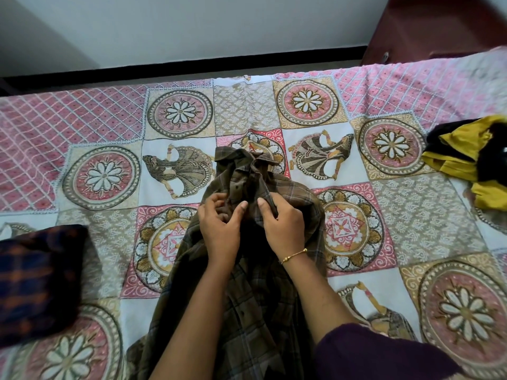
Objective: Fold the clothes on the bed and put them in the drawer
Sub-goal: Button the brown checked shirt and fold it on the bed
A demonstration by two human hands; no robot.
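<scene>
- A dark purple sleeve (378, 352) covers the right forearm at the bottom edge, nearest the camera; the left forearm is bare.
- A brown plaid shirt (247, 311) lies lengthwise down the middle of the bed, its collar end bunched up at the far side of the hands.
- The left hand (219, 229) rests on the shirt's upper front, fingers curled and pinching a fold of the cloth.
- The right hand (284, 226), a thin gold bangle (293, 255) on its wrist, grips the shirt just beside the left, fingers tucked into the fabric.
- At the left edge sits a dark blue-and-orange checked cloth (41, 281), apparently folded, though blur hides its edges.
- The patterned bedspread (428, 209), pink, cream and tan, covers the bed.
- A yellow and black garment (466, 160) lies crumpled at the right edge.
- Beyond the bed stand a pale wall (192, 31) and, at upper right, reddish-brown wooden furniture (439, 28).
</scene>
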